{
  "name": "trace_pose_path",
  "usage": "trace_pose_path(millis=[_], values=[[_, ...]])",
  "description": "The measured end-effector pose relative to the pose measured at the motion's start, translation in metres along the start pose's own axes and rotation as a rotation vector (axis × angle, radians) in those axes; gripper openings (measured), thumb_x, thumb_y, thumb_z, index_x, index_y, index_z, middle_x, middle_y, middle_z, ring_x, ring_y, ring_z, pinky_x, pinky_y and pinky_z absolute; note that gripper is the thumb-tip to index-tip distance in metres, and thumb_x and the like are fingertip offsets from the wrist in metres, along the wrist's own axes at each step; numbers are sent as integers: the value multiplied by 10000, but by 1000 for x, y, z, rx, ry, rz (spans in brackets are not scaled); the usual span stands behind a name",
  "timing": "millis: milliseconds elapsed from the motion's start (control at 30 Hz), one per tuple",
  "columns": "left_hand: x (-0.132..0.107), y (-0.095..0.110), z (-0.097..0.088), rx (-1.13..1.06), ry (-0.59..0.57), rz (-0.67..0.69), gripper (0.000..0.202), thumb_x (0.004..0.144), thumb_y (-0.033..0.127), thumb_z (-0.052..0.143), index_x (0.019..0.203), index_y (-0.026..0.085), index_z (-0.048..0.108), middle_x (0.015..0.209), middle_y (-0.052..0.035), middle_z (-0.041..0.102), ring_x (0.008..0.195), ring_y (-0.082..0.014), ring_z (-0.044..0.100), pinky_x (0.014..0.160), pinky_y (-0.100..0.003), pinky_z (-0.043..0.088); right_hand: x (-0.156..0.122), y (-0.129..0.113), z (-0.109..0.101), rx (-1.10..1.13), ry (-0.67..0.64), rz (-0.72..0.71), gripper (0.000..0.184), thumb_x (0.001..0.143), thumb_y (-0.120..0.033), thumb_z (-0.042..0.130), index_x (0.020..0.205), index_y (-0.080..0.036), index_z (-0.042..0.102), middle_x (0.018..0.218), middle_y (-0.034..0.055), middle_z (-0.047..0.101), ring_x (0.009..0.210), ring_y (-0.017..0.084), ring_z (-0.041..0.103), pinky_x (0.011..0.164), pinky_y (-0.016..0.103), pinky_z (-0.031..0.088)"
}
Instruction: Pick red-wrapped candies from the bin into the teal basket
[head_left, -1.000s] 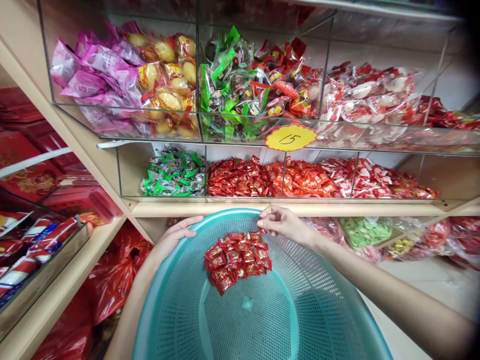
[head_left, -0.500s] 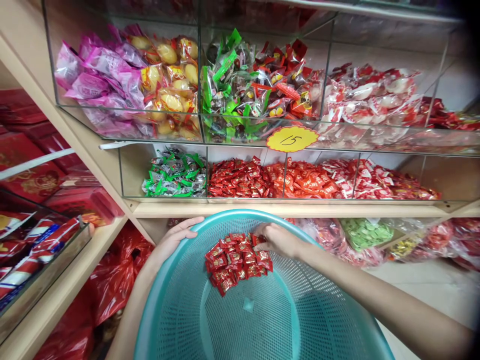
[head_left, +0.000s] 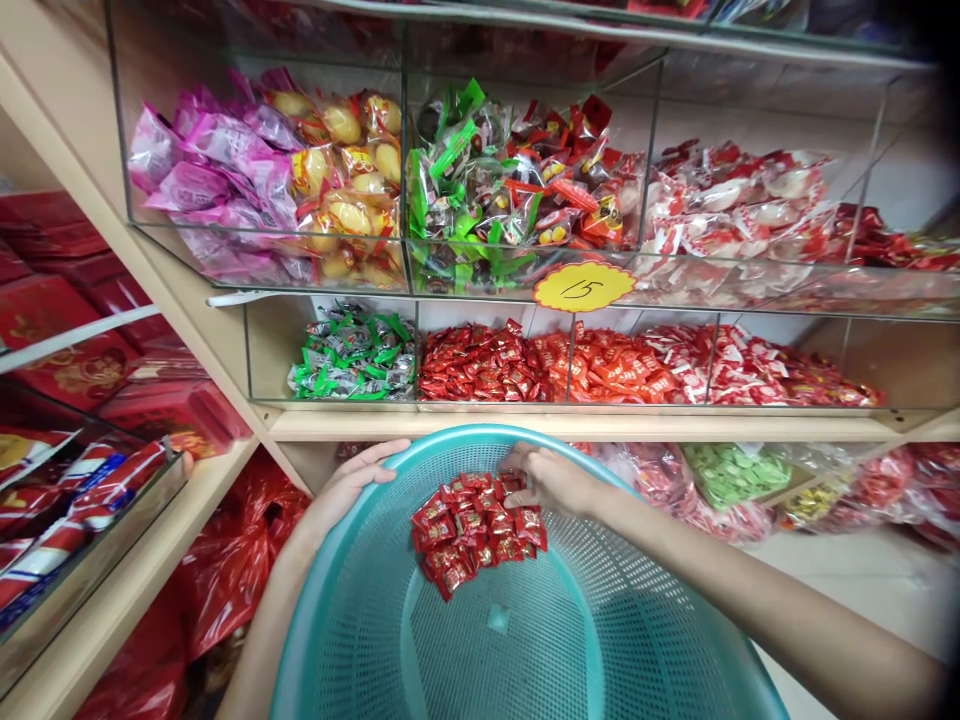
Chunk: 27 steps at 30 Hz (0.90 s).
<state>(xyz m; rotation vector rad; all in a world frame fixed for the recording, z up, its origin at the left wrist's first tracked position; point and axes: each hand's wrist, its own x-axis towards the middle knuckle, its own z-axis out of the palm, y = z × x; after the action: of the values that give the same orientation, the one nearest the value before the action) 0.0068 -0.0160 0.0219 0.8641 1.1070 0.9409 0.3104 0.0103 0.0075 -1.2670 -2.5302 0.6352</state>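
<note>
The teal basket [head_left: 480, 432] is steadied at its far-left rim by the left hand [head_left: 349, 486], fingers nearly together. Inside, red packets [head_left: 466, 528] are apparently being handled by the right hand [head_left: 552, 480], fingers curled; whether rim or packet is gripped cannot be told. Next, a light touch seems needed.

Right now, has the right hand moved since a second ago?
Yes: against the fixed shelf edge, the right hand is lower, gone from the basket's far rim down to the red packets.

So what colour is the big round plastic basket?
That round plastic basket is teal, showing best in the head view.
</note>
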Motion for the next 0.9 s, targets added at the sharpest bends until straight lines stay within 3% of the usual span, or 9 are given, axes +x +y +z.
trace_pose_path(millis=[133, 233, 300, 400, 567, 700, 900], values=[[2, -2, -2, 19, 13, 4, 474, 621, 173, 687, 1092, 218, 663, 958, -14, 754, 810, -188, 683, 747, -264, 495, 13, -18, -25, -13, 73, -35, 320, 760, -438, 652, 888, -145, 666, 802, 57, 640, 687, 159, 565, 647, 279, 431], [4, -4, -4, 6, -1, 3, 483, 622, 176, 682, 1101, 222, 658, 1033, -21, 738, 923, -219, 671, 805, -292, 491, 35, -38, -47, 75, 223, -53, 289, 838, -416, 561, 730, -156, 625, 657, 5, 604, 580, 108, 514, 564, 230, 387], [5, -5, -6, -6, -9, 4, 484, 619, 174, 683, 1100, 222, 658, 1067, -25, 729, 994, -237, 651, 846, -308, 482, 55, -48, -56, 73, 321, -36, 258, 847, -383, 551, 725, -164, 612, 656, -4, 607, 581, 99, 513, 561, 217, 374], [7, -6, -6, -15, -12, 6, 491, 608, 170, 685, 1096, 216, 660, 1075, -32, 727, 1030, -257, 638, 865, -329, 478, 86, -54, -60, -36, 365, 70, 183, 799, -363, 611, 774, -183, 627, 719, 11, 636, 652, 121, 550, 591, 223, 374], [7, -4, -4, -14, 19, 6, 501, 575, 174, 690, 1075, 207, 671, 1025, -36, 741, 966, -258, 661, 815, -325, 493, 119, -51, -54, -86, 303, 308, 184, 702, -353, 695, 793, -199, 654, 802, 45, 667, 749, 162, 595, 620, 229, 400], [2, 0, -2, 44, 42, -1, 472, 586, 171, 694, 1055, 214, 681, 964, -17, 753, 848, -213, 684, 744, -276, 499, 123, -47, -52, -63, 309, 332, 75, 734, -263, 646, 724, -190, 663, 754, 43, 664, 731, 153, 597, 650, 232, 413], [1, 0, -2, 17, -13, 5, 496, 629, 185, 680, 1123, 208, 643, 990, -39, 747, 816, -212, 690, 761, -307, 505, 107, -40, -62, -54, 348, 286, 103, 749, -222, 592, 687, -171, 656, 681, 21, 638, 686, 134, 569, 661, 237, 413]])
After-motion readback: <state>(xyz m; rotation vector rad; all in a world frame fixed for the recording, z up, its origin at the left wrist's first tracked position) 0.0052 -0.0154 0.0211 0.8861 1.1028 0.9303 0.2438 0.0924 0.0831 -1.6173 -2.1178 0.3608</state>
